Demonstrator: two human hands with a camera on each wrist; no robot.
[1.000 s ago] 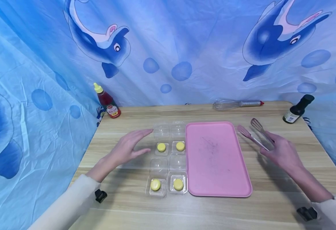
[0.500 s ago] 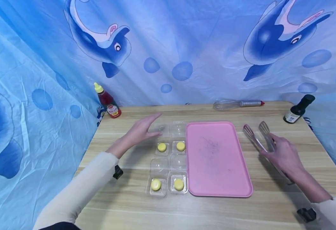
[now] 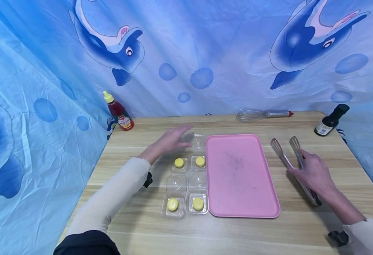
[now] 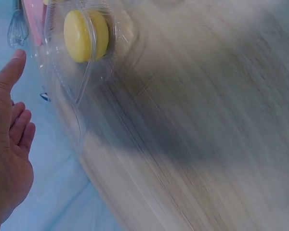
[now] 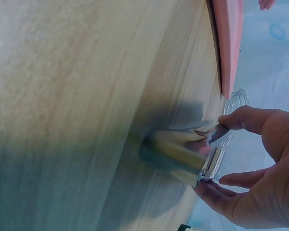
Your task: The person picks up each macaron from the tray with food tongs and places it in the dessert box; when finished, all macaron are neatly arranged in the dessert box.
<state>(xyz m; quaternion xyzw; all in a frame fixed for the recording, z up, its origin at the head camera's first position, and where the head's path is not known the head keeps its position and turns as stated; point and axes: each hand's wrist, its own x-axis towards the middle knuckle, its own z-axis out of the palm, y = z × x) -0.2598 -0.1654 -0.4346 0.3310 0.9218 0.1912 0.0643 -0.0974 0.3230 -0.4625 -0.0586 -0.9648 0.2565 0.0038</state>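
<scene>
In the head view my left hand [image 3: 171, 140] hovers over the back left clear plastic box, hiding most of its raised lid. Its fingers extend toward the right, thumb apart, holding nothing. A yellow macaron [image 3: 179, 163] sits in that box, just in front of the hand; the left wrist view shows this macaron [image 4: 86, 36] close up. Several such boxes stand open in two rows, such as the front right box [image 3: 191, 210] with its own macaron [image 3: 198, 204]. My right hand [image 3: 315, 173] grips metal tongs [image 3: 280, 150] low over the table, right of the tray, their slotted ends spread apart.
A pink tray [image 3: 243, 177] lies between the boxes and the tongs. Along the back edge are a whisk [image 3: 253, 115], a red sauce bottle [image 3: 120, 113] at left and a dark bottle [image 3: 329, 122] at right. A blue curtain [image 3: 186, 53] hangs behind the table.
My left hand has moved right and toward the back, from beside the boxes to over the back left lid. The tongs have turned slightly in my right hand, their ends shifting right and nearer.
</scene>
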